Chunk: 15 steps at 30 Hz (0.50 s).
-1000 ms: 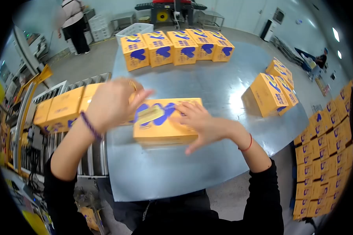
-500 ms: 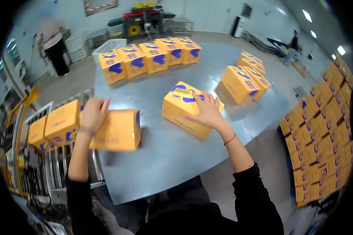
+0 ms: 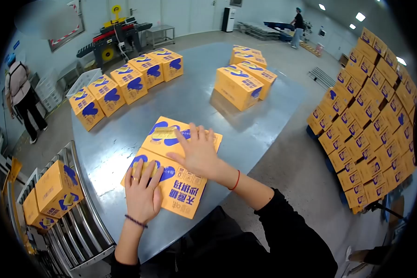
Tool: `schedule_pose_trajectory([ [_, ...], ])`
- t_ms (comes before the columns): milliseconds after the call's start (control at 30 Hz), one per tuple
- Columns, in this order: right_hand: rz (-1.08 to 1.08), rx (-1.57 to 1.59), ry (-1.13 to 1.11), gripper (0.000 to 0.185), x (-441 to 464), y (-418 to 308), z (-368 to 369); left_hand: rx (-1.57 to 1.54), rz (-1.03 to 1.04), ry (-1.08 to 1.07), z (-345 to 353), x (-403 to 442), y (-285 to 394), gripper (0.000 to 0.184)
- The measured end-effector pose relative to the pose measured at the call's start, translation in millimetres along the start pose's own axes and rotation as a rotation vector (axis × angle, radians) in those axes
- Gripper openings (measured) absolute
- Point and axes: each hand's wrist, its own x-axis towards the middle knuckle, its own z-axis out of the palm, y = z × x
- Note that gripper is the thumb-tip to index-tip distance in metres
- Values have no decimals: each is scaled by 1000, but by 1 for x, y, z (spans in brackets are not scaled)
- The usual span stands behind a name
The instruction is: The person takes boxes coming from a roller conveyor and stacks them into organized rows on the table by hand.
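Two yellow boxes with blue prints lie side by side on the metal table [image 3: 208,185]. My left hand [image 3: 143,194] rests with spread fingers on top of the nearer box [image 3: 185,194]. My right hand [image 3: 198,150] lies open, fingers apart, across the top of the farther box [image 3: 160,132], close to where the two boxes touch. Neither hand is wrapped round anything. A dark bead bracelet circles the left wrist and a red string the right.
A row of several yellow boxes [image 3: 134,83] stands at the table's far left, and a small group [image 3: 238,88] at the far right. Two boxes [image 3: 58,190] sit on the roller conveyor [image 3: 85,236]. Stacked boxes [image 3: 366,139] rise at right. Two people [image 3: 21,92] [image 3: 298,28] are farther off.
The left-hand box has come off the conveyor side and now lies against the other box. Both hands have come closer together on the box tops. The view has turned to the right.
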Motion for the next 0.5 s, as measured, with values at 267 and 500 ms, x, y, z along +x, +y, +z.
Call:
schedule_pose_trajectory([
  [267, 213, -125, 57, 89, -1, 91, 5, -31, 196, 24, 46, 83, 12, 49],
  [500, 322, -28, -16, 81, 5, 63, -17, -35, 146, 24, 14, 73, -30, 62],
])
